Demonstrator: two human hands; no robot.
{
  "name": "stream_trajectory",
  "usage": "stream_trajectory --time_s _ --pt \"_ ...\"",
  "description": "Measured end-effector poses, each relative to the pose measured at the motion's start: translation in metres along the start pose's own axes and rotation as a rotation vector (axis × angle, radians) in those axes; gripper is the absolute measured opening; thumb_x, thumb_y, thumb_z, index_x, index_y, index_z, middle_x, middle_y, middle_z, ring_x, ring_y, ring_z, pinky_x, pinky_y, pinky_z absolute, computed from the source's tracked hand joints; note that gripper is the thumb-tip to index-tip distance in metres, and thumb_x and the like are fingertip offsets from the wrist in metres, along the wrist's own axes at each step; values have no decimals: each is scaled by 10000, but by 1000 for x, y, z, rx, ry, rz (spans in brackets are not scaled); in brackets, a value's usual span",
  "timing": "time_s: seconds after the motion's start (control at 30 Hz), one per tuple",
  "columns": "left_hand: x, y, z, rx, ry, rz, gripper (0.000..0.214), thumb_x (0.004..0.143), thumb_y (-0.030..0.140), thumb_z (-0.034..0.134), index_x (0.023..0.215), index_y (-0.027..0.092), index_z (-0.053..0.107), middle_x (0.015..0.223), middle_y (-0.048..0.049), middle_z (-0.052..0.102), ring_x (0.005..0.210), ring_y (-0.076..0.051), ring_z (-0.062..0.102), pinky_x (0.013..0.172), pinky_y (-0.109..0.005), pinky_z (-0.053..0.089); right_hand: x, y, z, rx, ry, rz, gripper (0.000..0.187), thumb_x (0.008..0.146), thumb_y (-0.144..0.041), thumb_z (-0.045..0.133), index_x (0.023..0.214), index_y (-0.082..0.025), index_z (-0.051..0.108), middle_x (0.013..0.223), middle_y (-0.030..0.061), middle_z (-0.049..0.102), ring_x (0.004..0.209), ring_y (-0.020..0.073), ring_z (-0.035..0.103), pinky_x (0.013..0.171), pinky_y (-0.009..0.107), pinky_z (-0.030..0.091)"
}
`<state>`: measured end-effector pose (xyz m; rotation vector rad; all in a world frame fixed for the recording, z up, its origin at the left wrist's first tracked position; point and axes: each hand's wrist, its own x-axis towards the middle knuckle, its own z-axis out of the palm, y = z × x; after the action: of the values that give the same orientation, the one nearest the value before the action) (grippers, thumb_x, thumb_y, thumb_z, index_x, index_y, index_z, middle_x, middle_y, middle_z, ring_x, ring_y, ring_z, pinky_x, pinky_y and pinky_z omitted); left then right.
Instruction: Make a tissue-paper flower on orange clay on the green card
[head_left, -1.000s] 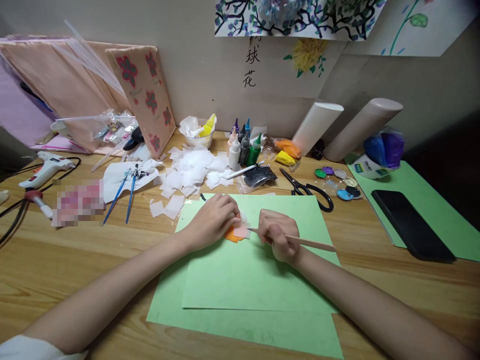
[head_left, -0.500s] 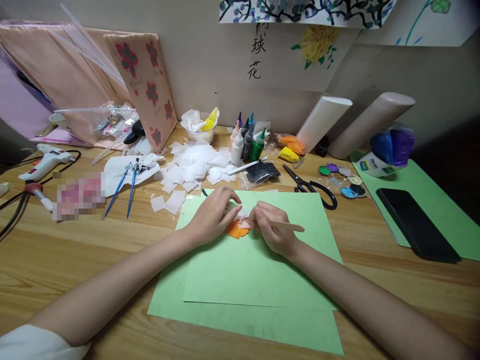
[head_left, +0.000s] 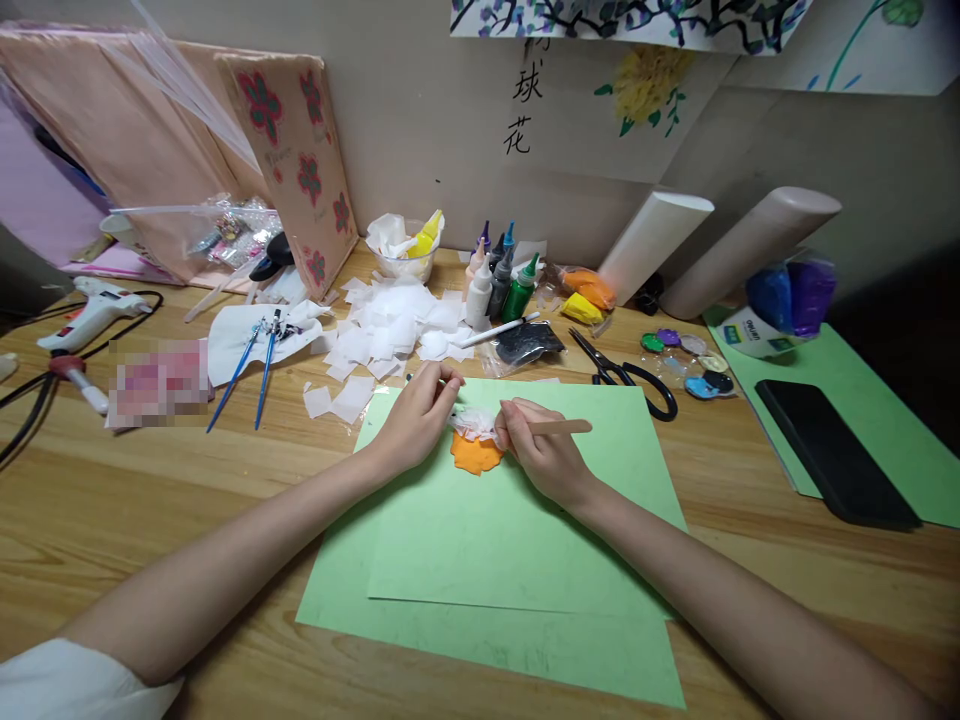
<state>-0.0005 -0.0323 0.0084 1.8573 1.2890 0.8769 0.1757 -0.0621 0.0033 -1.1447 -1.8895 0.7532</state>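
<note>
My right hand is closed around a flat wooden craft stick, whose rounded end points out to the right. Its fingertips touch the right side of a ruffled white piece, which looks like tissue. Just below that piece lies an orange, wavy-edged shape, perhaps soft clay, on the green sheet. On the other side my left hand has its fingers curled together beside the white piece. What they pinch, if anything, is hidden. A small dark tip shows behind the left hand.
Behind the hands lie white paper squares, glue bottles, a black packet and scissors. Two blue brushes and a glue gun are at left. A black phone-like slab rests at right.
My left hand has drawn back slightly to the left, its thumb no longer over the white piece. The craft stick has shifted left and up. More of the white and orange pieces shows.
</note>
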Motion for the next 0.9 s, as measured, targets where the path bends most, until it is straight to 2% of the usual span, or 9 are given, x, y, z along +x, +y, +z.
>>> stream_trajectory --time_s 0.27,0.53,0.73,0.9 --pt "0 -1 0 -5 -9 -14 181 947 294 348 892 186 483 906 -16 534 846 -149 514 783 -296 398 -6 -1 -2 129 103 -34 486 983 -369 279 545 -211 418 494 -3 429 515 142 435 568 296 358" --pt "1 -2 0 1 -13 -18 200 946 310 339 887 189 486 904 -20 537 860 -158 519 793 -303 399 -3 -2 -3 101 49 -15 480 985 -357 286 551 -200 418 505 -7 439 539 136 445 594 287 365" --pt "1 -1 -1 -3 -14 -30 201 941 317 341 891 193 490 916 -21 550 848 -158 531 782 -301 408 -2 -1 -2 93 30 48 487 983 -395 296 558 -197 430 493 -8 443 547 136 464 584 277 362" --pt "-1 1 0 4 8 -37 204 937 309 337 885 191 495 881 -24 560 840 -163 534 782 -302 410 -2 0 0 190 -7 193 471 975 -434 309 600 -192 459 448 -42 410 433 105 422 503 251 356"
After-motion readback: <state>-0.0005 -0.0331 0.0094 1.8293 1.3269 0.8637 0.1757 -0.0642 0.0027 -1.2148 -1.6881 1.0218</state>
